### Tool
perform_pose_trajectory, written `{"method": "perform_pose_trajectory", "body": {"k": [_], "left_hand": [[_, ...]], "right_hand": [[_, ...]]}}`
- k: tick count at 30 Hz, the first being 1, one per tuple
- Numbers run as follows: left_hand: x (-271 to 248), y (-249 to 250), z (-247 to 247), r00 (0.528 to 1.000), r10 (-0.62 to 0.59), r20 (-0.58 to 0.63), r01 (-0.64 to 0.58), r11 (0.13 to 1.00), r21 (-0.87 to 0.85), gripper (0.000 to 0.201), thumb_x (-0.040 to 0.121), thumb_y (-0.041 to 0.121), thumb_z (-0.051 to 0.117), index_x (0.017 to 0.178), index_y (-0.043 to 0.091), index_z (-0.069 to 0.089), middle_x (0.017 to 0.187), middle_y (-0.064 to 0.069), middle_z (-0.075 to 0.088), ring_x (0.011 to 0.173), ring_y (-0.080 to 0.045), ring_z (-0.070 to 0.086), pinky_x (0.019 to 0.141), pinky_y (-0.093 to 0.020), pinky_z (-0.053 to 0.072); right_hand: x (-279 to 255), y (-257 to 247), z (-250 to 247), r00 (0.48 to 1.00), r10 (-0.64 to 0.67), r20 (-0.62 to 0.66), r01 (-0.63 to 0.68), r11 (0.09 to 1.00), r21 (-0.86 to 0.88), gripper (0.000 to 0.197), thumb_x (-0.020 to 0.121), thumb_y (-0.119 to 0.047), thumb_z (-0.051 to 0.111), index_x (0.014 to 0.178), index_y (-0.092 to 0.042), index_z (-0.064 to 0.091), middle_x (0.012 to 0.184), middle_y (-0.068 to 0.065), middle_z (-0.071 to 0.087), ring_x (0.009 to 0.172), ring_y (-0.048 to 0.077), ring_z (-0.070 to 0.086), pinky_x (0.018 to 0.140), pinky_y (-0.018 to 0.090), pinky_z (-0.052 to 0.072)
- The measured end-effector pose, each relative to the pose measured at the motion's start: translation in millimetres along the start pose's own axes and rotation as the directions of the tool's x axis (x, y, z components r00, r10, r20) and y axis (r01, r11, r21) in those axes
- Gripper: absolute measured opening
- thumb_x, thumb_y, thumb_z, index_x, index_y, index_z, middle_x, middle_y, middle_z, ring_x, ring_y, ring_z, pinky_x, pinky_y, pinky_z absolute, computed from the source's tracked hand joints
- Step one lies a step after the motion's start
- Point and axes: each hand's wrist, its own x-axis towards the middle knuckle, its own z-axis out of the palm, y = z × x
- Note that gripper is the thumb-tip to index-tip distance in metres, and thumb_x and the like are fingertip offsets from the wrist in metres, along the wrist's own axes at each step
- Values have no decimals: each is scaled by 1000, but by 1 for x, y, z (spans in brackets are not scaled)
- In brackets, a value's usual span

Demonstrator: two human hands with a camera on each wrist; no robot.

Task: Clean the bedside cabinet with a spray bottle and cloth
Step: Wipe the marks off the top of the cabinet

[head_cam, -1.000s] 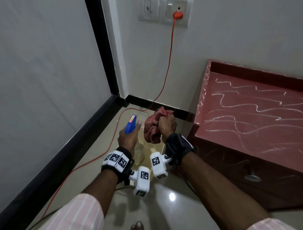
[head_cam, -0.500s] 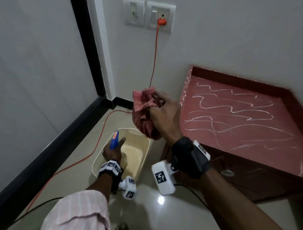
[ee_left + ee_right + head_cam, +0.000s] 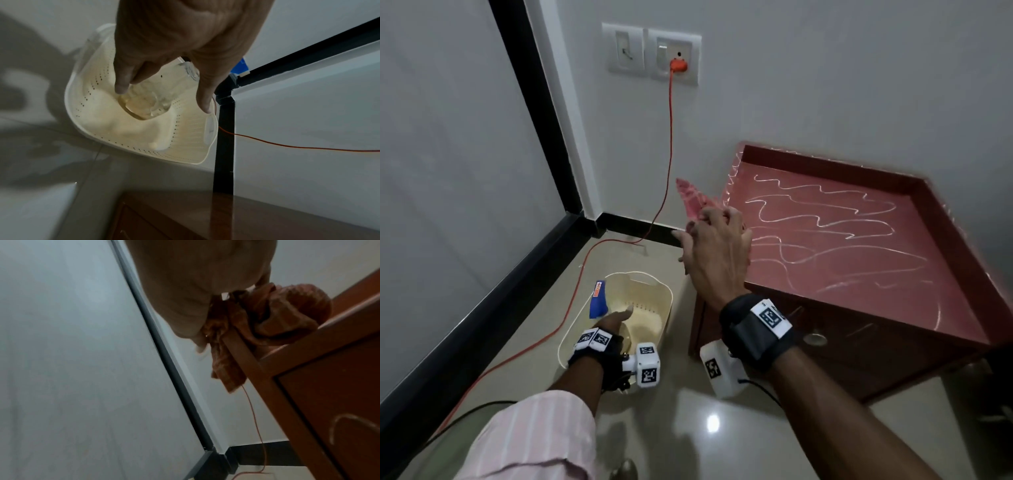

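The red bedside cabinet stands against the wall, its top covered in white squiggly lines. My right hand grips a crumpled red cloth at the top's left edge; in the right wrist view the cloth lies bunched over the cabinet's corner. Low on the floor, the spray bottle with its blue head stands tilted in a cream basket. My left hand hovers at it with straight fingers; the clear bottle body sits between thumb and fingers, not gripped.
An orange cable runs from the wall socket down across the floor past the basket. Black skirting lines the corner walls. A round drawer knob shows on the cabinet front. Glossy floor tiles lie in front.
My right hand carried the cloth up and right onto the cabinet's left edge. My left hand lowered the spray bottle into the basket and loosened its grip.
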Motion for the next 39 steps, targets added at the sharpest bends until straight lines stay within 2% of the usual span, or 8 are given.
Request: {"method": "perform_pose_trajectory", "body": {"k": [2,4,8,11,19,26,33,39], "left_hand": [[-8,8,8,1000,-25,19,24,999,35,34,82,42,72,96,12,60,82,-12,51,70,-27,48,71,-34,40],[-17,17,17,998,-38,50,34,996,85,58,74,53,75,110,10,61,87,-14,55,67,-27,49,62,-32,44],[-49,51,32,986,89,138,-108,984,140,60,74,53,76,109,7,60,108,-14,63,93,-30,57,83,-38,47],[-68,87,37,953,274,126,-292,943,158,56,76,45,77,109,3,63,105,-13,69,98,-29,65,85,-41,53],[-78,122,77,875,482,46,-483,875,36,27,76,37,74,73,12,65,97,-16,73,87,-28,67,87,-49,56],[-79,135,59,875,479,67,-483,872,77,80,60,66,74,116,9,63,112,-10,68,103,-26,63,85,-42,56],[-94,143,63,874,482,68,-484,875,18,65,70,57,75,109,7,66,108,-8,70,101,-26,66,90,-45,55],[-112,146,78,848,526,64,-530,842,103,71,76,65,58,115,6,63,110,-9,68,100,-26,64,75,-37,55]], "right_hand": [[6,2,2,991,123,-53,-119,990,79,28,84,-34,65,103,-16,56,125,4,47,113,26,43,89,44,44],[19,2,5,967,255,0,-253,960,122,53,74,-23,71,117,-14,42,130,12,41,113,32,45,92,46,46],[52,-2,0,895,409,175,-435,888,148,77,87,-46,65,139,-4,27,136,21,38,122,40,43,97,57,44],[42,-15,-10,888,365,281,-387,922,24,76,95,-55,45,143,2,27,143,26,31,128,44,36,101,61,39],[48,-2,-1,939,221,265,-216,975,-49,46,90,-19,64,133,-11,50,131,21,42,115,41,49,93,46,49],[87,11,2,881,342,327,-384,921,72,72,81,-20,71,136,-3,28,130,23,50,118,42,53,95,44,50],[17,-10,8,922,245,298,-220,969,-115,73,86,-24,64,140,0,21,121,28,47,102,39,55,81,43,55],[89,11,10,868,314,385,-356,934,40,63,89,-19,61,135,1,24,125,28,51,111,42,56,92,45,51]]}}
